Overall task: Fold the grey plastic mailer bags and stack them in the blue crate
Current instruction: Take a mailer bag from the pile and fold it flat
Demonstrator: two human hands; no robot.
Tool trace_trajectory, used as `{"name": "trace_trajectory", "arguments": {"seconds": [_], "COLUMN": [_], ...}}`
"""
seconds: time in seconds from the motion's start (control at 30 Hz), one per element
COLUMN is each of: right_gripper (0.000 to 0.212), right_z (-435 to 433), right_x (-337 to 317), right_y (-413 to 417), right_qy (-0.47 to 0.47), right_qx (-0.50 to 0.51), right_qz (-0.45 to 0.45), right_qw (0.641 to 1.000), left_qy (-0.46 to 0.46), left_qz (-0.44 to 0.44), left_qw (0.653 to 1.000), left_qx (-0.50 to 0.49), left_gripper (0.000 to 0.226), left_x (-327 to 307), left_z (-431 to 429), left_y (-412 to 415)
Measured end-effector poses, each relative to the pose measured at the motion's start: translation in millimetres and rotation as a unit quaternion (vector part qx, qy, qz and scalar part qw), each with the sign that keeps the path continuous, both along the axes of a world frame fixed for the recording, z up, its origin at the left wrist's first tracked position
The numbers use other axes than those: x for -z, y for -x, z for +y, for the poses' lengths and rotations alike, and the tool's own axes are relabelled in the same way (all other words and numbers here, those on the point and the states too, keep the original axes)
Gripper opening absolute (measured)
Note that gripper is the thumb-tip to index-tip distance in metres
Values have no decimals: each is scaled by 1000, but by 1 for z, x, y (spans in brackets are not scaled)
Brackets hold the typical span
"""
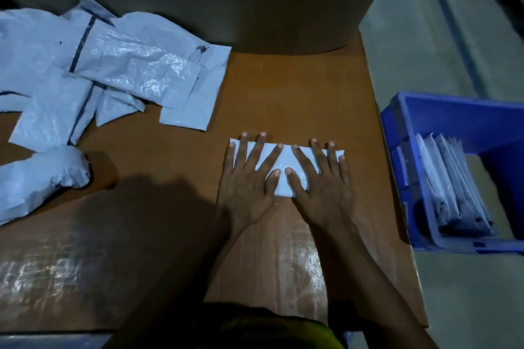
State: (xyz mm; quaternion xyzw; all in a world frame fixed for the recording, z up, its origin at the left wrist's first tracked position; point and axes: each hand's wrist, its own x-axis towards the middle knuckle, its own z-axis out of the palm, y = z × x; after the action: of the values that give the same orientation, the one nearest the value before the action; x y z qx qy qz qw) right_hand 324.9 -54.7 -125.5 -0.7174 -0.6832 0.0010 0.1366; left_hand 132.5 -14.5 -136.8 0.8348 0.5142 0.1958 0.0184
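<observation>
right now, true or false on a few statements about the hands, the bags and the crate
1. The left hand and the right hand both press flat on the folded mailer bag. True.
2. The blue crate is empty. False: folded bags stand inside it.
3. The pile of loose bags lies left of the hands on the table. True.
4. The right hand grips the crate's rim. False: it rests on the bag, apart from the crate.

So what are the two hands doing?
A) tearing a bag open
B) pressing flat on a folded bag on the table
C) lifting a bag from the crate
B: the left hand and right hand lie with straight, spread fingers on the folded mailer bag on the table.
</observation>
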Motion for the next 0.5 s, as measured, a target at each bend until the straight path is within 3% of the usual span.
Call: {"name": "trace_trajectory", "arguments": {"seconds": [0.17,0.3,0.5], "right_gripper": [61,56,52], "right_z": [1,5,20], "right_x": [-4,-13,-6], "right_y": [0,27,89], "right_qy": [24,26,14], "right_qx": [-7,-24,-65], "right_qz": [-22,11,53], "right_qw": [999,999,996], "left_qy": [39,75,64], "left_qz": [6,-70,10], "left_qw": [999,995,996], "left_qx": [25,-10,-67], "left_gripper": [57,52,57], "left_x": [-6,-15,-6], "left_z": [4,5,2], "left_y": [4,24,42]}}
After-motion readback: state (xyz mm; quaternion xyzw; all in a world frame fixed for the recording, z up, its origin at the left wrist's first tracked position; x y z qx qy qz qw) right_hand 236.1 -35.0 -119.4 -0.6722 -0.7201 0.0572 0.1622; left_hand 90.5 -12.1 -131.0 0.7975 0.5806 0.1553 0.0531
